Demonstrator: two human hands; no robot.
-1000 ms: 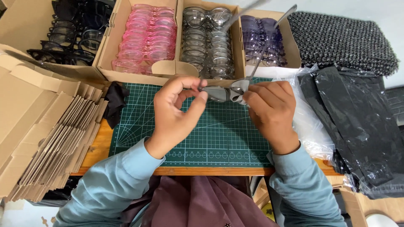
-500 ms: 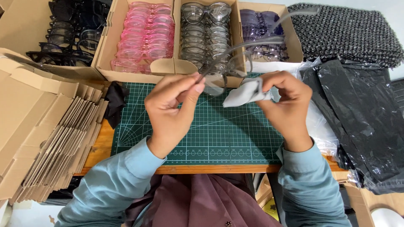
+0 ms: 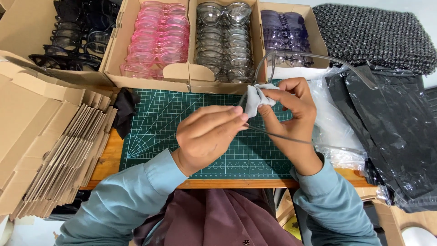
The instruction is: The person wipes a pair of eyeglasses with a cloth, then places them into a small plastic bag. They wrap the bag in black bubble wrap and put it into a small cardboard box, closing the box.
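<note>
Biggest change over the last second: the clear-framed glasses (image 3: 273, 61) went from folded and held low over the green cutting mat (image 3: 182, 132) to opened out, temples spread, one arm sticking out to the right over the clear plastic bags (image 3: 334, 123) and the other running down under the right wrist. Grey cloth (image 3: 256, 98) came out at the same time; a second back it wasn't showing, half a second back it was bunched in the right hand. Reads to me as the wipe-down being properly under way, lens being rubbed, not just inspected. Both hands also drifted right and slightly up toward the boxes. Right hand (image 3: 291, 116) was closed in a pinch, thumb and fingers pressing the cloth around the frame near the lens. Left hand (image 3: 207, 136) was narrow, fingertips together, gripping the near edge of the frame or temple just left of the cloth; exact contact hidden by the fingers. So the glasses sat between the two hands and above them, lens rim poking up past the right knuckles in front of the box of purple glasses (image 3: 284, 32). Background didn't move: boxes of black glasses (image 3: 68, 41), pink glasses (image 3: 157, 38) and grey glasses (image 3: 223, 41) along the back, flat cardboard stack (image 3: 54, 155) at left, black cloth (image 3: 125, 109) at the mat's left edge, black pouches (image 3: 391, 132) at right.
</note>
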